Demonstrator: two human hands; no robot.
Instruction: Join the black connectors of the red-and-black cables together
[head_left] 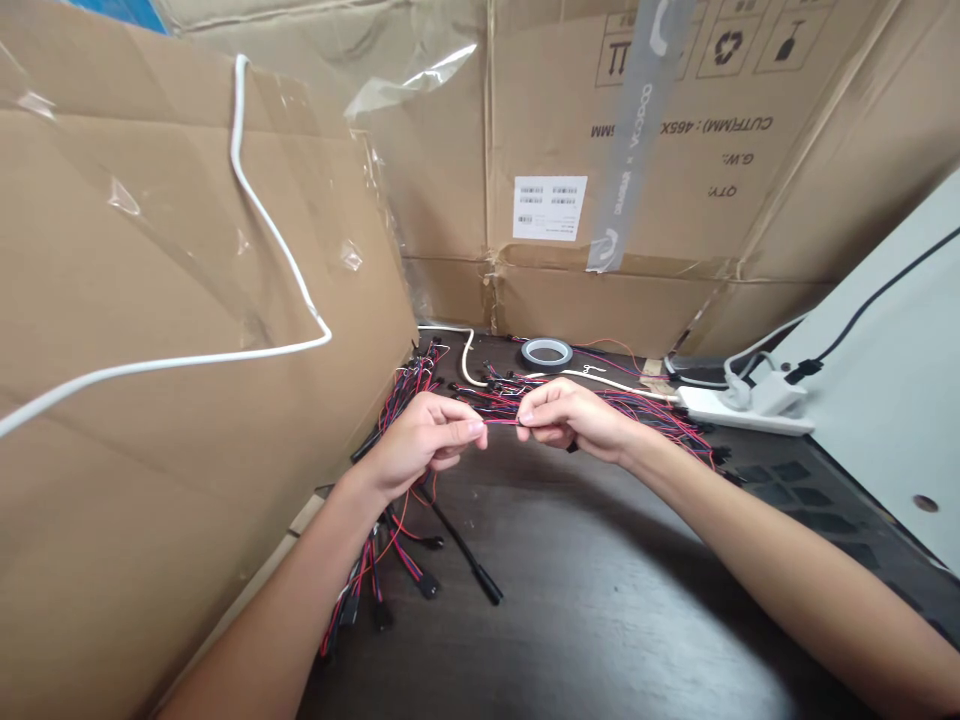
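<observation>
My left hand (427, 438) and my right hand (571, 416) meet above the dark table, and their fingertips pinch a short length of thin red and black wire (502, 422) between them. A bundle of red and black wires with black connectors (411, 390) lies beyond my left hand. A second tangle of the same wires (637, 408) spreads under and past my right hand. Below my left wrist, more wire ends with black plugs (427, 585) lie on the table, and a thicker black cable (469, 550) ends in a plug.
A large cardboard sheet (187, 260) with plastic film and a white cable leans in from the left. Cardboard boxes (637, 150) stand behind the table. A roll of tape (547, 352) and a white power strip (742, 410) with plugged-in cords sit at the back.
</observation>
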